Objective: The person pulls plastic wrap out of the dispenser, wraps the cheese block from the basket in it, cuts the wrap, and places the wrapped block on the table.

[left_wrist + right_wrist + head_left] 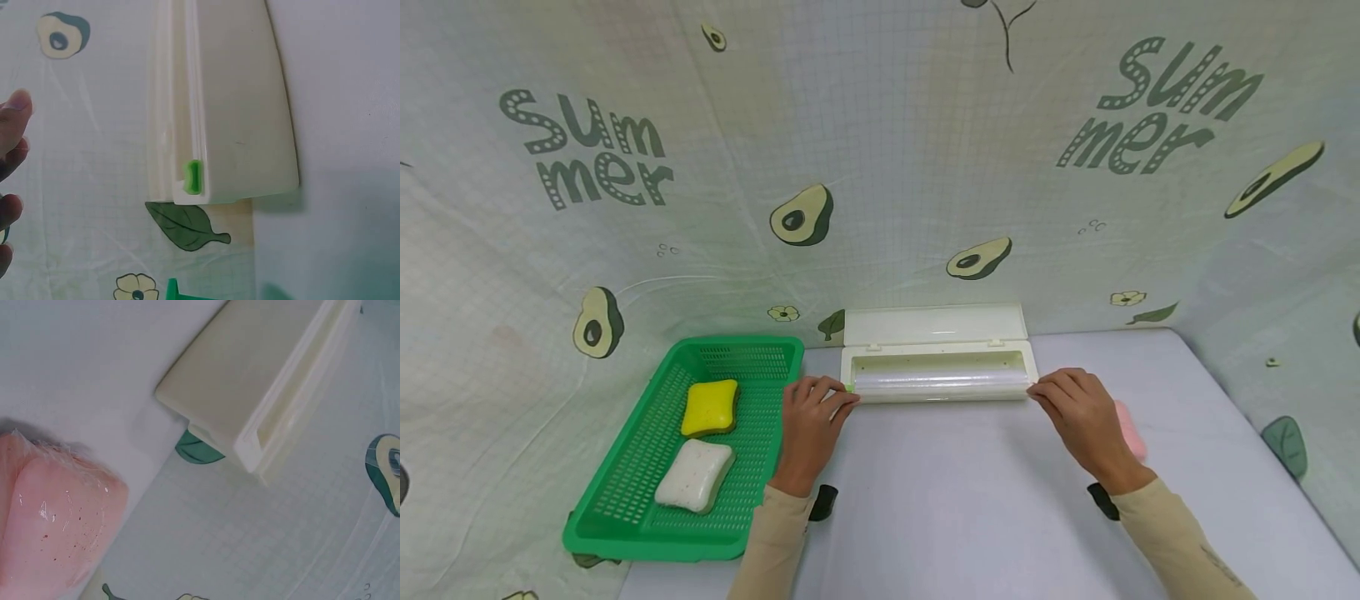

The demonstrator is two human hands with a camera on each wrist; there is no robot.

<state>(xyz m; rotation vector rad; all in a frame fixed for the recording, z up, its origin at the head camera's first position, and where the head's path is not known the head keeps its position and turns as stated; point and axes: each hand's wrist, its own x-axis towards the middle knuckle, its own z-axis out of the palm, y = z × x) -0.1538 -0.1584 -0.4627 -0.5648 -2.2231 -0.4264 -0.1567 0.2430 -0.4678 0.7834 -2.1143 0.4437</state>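
A white cling film box stands against the back with its lid raised. Inside lies a shiny roll of clear cling film. At the box's front left corner, my left hand pinches with thumb and fingers, seemingly the film's edge. My right hand pinches likewise at the front right corner. The film between the fingertips is too clear to make out. Only fingertips of the left hand show in its wrist view, near a green slider on the box. The right wrist view hides the right hand.
Left of the box, a green plastic basket holds a yellow sponge and a white sponge. A pink sponge wrapped in clear film lies beside the right hand. A printed cloth hangs behind the white table.
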